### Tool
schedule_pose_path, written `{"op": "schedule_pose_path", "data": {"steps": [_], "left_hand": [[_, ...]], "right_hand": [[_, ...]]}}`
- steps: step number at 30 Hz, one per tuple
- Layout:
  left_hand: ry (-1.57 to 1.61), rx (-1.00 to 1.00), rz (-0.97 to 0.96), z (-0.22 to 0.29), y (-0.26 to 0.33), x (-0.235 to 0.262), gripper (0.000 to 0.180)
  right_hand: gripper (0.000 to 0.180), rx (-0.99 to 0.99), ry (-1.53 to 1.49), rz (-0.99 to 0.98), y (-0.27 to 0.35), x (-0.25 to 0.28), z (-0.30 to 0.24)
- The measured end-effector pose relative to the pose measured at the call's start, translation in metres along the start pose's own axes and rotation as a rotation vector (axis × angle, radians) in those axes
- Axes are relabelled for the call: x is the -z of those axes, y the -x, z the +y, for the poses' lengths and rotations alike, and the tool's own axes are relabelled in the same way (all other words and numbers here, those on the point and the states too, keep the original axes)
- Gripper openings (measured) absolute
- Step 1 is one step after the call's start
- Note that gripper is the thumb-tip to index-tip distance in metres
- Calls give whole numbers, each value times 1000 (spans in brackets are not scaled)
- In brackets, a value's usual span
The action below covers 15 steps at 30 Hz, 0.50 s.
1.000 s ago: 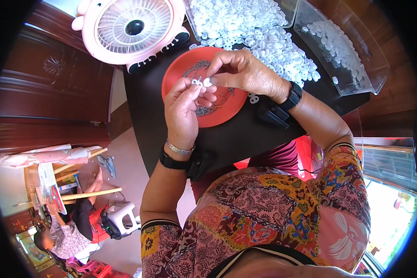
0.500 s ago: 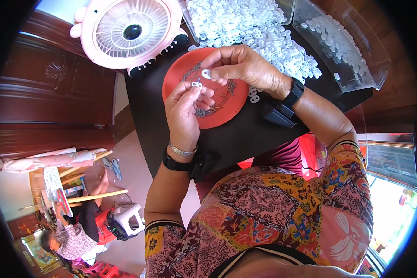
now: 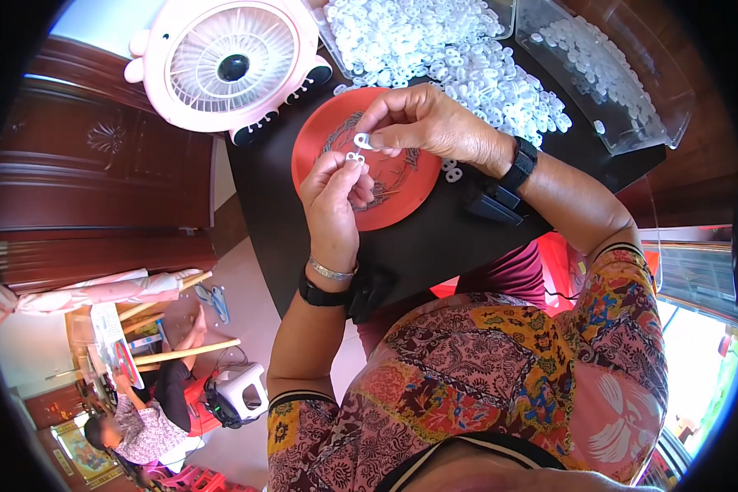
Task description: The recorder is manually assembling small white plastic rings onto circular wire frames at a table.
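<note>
On the black table (image 3: 435, 246), above the red plate (image 3: 402, 193), keep the left hand (image 3: 332, 201) pinching its white ring (image 3: 354, 157) steady while the right hand (image 3: 430, 123), at 1 o'clock, fingers closed on another ring (image 3: 363, 140), aligns squarely.

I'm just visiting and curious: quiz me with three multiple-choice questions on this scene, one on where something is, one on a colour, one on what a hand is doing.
1. Where is the pink fan?
A. on the floor
B. at the table's far left, beyond the plate
C. in the clear bin

2. What colour is the round plate under the hands?
A. red
B. blue
C. green

3. What is the right hand doing?
A. lying flat and empty
B. gripping the fan
C. pinching a small white ring

Answers:
1 B, it stands at the dark table's edge past the plate.
2 A, it is red with a dark pattern.
3 C, its fingertips close on the ring, above the left hand, which pinches another small white piece.
</note>
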<state>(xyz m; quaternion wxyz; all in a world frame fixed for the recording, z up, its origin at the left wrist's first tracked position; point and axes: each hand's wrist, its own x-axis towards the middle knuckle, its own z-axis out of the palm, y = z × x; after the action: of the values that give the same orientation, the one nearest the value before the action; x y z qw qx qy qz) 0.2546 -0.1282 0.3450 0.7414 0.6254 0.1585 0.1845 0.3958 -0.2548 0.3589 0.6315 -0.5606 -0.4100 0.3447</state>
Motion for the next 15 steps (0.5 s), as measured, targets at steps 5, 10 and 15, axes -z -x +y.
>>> {"op": "schedule_pose_path", "data": {"steps": [5, 10, 15], "left_hand": [[-16, 1, 2, 1, 0, -1, 13], [-82, -16, -3, 0, 1, -1, 18], [-77, -11, -4, -1, 1, -3, 18]], "right_hand": [[15, 19, 47, 32, 0, -1, -1], [15, 16, 69, 5, 1, -2, -2], [15, 27, 95, -4, 1, -2, 2]]}}
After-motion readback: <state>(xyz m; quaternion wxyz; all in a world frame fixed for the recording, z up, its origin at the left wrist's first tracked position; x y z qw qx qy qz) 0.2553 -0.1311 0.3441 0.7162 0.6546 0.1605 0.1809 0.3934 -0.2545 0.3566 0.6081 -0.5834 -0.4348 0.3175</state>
